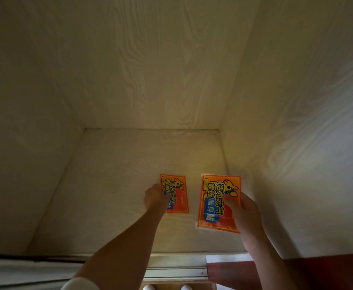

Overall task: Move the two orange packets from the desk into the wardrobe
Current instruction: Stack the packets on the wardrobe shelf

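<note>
Both hands reach into a pale wood-grain wardrobe compartment [129, 174]. My left hand [155, 196] grips the left edge of a small orange packet [178, 195] with a cartoon animal and blue band, low over the wardrobe floor. Whether that packet touches the floor I cannot tell. My right hand [242, 208] holds a second orange packet [215, 204] of the same print by its right edge, thumb on top. This one is closer to the camera, looks larger, and is raised above the floor near the right wall.
The wardrobe's right wall [297, 143] stands close beside my right hand, the back wall [150, 70] is farther in. A metal sliding-door track [175, 271] runs along the front edge. A reddish surface [234, 273] lies at the lower right.
</note>
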